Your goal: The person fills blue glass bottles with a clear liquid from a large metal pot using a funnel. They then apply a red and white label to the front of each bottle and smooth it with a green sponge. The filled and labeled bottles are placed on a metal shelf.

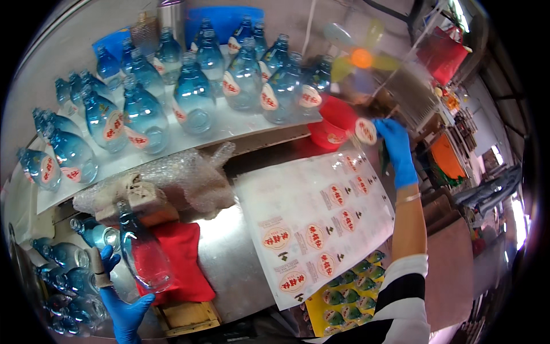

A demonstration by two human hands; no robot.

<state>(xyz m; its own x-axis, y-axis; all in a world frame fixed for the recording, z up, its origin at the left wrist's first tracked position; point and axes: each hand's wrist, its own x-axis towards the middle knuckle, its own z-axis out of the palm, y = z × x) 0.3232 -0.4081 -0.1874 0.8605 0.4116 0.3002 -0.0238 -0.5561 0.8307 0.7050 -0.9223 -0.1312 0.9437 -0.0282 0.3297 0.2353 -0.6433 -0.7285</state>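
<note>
My right hand (pixel 399 152), in a blue glove, is raised at the right with its fingertips pinched. They hold a small oval label (pixel 365 131) with red print on clear film, beside the red bucket (pixel 333 123). At the lower left, my left hand (pixel 123 309) is gloved in blue, with a pale wrap on one finger. Its thumb and fingers are spread and it holds nothing. Just to its right, a blue-tinted glass bottle (pixel 146 258) lies tilted, its neck on a cloth-topped block (pixel 140 198) and its body over a red cloth (pixel 183 252).
Several labelled blue bottles stand on a white shelf (pixel 223 123) behind. More bottles (pixel 74 281) lie at the left edge. A printed label sheet (pixel 298 200) covers the middle, partly over a yellow-backed sheet (pixel 349 295). Bubble wrap (pixel 195 175) lies under the shelf; a fan (pixel 361 57) stands behind.
</note>
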